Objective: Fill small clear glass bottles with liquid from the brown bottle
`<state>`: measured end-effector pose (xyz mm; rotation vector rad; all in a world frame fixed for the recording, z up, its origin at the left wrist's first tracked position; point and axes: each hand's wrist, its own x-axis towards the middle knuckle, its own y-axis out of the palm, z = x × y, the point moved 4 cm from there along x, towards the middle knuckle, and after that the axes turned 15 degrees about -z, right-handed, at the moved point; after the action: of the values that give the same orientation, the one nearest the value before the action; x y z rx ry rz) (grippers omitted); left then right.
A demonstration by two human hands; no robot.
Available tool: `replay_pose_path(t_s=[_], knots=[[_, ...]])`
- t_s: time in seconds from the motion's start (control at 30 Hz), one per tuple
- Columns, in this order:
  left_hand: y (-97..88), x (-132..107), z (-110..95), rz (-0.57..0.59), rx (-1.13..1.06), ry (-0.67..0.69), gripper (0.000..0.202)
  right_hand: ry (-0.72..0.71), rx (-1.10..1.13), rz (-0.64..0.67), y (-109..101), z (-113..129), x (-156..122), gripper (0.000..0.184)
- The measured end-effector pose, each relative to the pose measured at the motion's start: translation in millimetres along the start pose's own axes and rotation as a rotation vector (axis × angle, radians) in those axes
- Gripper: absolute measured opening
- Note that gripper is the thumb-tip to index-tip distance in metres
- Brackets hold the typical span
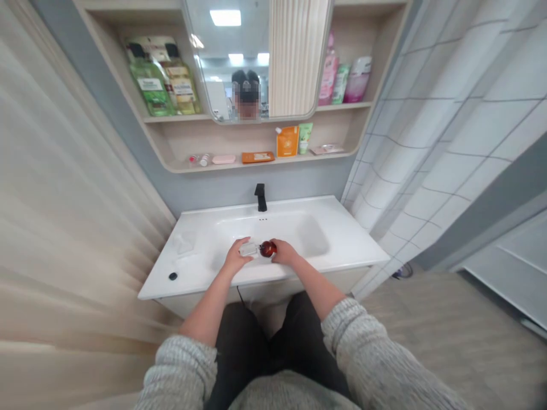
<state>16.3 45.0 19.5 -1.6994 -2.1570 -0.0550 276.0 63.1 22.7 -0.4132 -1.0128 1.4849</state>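
Over the white sink point(342, 239) both my hands meet above the basin's front edge. My left hand point(237, 257) is closed around a small clear cap or bottle end point(248, 249). My right hand point(285, 252) is closed on a small dark red round bottle point(268, 248). The clear piece and the red bottle touch end to end between my hands. My grey sleeves are pushed up to the elbows.
A black faucet point(260, 197) stands behind the basin. A small black object point(172, 276) lies on the counter's left front. Shelves above hold green bottles point(149, 77), pink bottles point(328, 74), an orange pouch point(287, 141) and a mirror point(233, 57). Tiled wall at right.
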Motion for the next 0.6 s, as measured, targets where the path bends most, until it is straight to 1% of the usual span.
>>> replay_pose_path(t_s=[0.13,0.27,0.43,0.6], knots=[[-0.5,-0.4,-4.2,0.006,-0.001,-0.011,0.084,0.005,-0.003,0.008,-2.0,1.7,-0.6,0.074],[-1.4,0.0,-5.6,0.004,0.008,0.007,0.084,0.003,-0.012,0.005,-2.7,2.6,-1.0,0.076],[-2.3,0.9,-3.7,0.003,0.027,0.047,0.085,-0.023,-0.030,-0.003,-2.2,3.5,-1.2,0.074],[-2.0,0.8,-0.5,0.006,0.037,0.042,0.087,-0.026,-0.044,0.002,-2.1,4.5,-1.7,0.072]])
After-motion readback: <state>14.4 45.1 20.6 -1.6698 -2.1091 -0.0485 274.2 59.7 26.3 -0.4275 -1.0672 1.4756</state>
